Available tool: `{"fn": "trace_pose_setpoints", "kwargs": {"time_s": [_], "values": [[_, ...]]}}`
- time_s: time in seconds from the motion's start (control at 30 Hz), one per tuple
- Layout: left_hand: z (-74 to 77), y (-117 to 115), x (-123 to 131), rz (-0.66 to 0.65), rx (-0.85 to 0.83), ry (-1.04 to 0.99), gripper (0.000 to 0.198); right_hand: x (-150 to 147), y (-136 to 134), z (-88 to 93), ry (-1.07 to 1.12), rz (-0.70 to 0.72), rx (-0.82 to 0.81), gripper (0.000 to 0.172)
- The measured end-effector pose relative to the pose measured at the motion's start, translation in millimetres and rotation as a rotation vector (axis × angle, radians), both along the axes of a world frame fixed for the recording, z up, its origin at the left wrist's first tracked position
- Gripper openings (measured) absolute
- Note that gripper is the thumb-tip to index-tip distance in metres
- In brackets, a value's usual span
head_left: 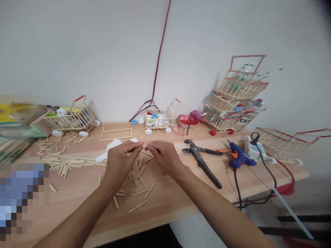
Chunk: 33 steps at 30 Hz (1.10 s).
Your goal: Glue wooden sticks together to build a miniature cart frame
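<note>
I have a short wooden stick (145, 145) at the centre of my view, held just above the worktop (170, 206), and the grip is a pinch from both sides: the left hand (123, 156) and the right hand (165, 156) each seem to press thumb and forefinger on it, though they hide most of it. Around and below them lie loose sticks (135, 173), scattered and unjoined, with a larger heap (74, 161) off to the left. Just beyond the left hand is a white sheet (110, 150), and past that a flat stick rectangle (117, 138), a bare outline without slats. From that I judge the joining to be at an early stage. Further out, some work looks complete to me: a miniature cart (159, 128) loaded with bottle caps (154, 116), another cart (71, 124) to the left, and stacked carts (238, 89) to the right. Pliers (204, 164) and a blue glue gun (239, 158) rest right of the right hand, held by neither.
</note>
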<state>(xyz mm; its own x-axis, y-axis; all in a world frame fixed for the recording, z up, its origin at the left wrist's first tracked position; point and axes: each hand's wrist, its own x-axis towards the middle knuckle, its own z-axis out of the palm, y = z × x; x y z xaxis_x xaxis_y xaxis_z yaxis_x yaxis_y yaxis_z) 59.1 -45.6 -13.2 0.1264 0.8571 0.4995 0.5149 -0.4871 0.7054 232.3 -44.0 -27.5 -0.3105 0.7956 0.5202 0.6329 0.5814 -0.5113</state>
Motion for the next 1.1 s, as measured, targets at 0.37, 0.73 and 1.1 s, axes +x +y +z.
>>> {"fn": "trace_pose_setpoints", "kwargs": {"time_s": [0.37,0.73,1.1], "values": [[-0.2,0,1,-0.014,0.079,0.042,0.018,0,1,-4.5,0.014,0.022,-0.025,0.023],[-2.2,2,0,0.013,0.043,0.054,0.019,0,1,-3.9,0.015,0.027,-0.05,0.023],[2.9,9,-3,0.045,-0.335,-0.286,0.027,11,10,7.8,0.038,-0.087,-0.132,0.037]]}}
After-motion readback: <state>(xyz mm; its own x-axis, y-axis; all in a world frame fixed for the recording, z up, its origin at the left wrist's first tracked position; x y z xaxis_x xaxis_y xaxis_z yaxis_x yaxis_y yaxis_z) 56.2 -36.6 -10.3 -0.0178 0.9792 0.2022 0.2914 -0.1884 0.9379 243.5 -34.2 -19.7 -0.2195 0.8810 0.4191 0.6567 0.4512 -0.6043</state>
